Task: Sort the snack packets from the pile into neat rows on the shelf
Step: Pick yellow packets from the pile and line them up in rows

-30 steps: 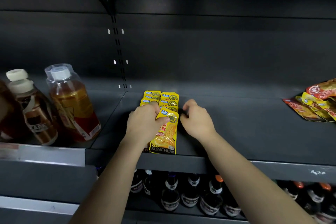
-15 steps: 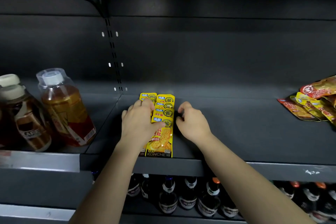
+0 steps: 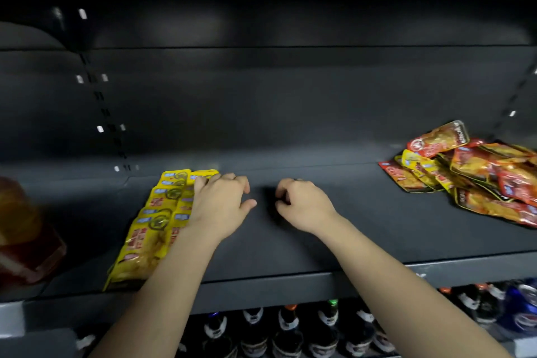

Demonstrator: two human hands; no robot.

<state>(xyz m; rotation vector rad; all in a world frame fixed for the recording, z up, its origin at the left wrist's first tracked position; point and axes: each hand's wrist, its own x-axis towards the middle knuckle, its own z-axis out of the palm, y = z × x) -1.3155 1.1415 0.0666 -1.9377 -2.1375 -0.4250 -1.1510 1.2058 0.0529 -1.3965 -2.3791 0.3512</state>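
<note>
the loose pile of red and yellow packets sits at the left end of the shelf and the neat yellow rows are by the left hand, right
No: the head view shows the pile at the right end of the shelf. The neat yellow rows are by the left hand.

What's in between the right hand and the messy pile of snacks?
Nothing but bare dark shelf lies between the right hand and the pile, as the head view shows.
</note>
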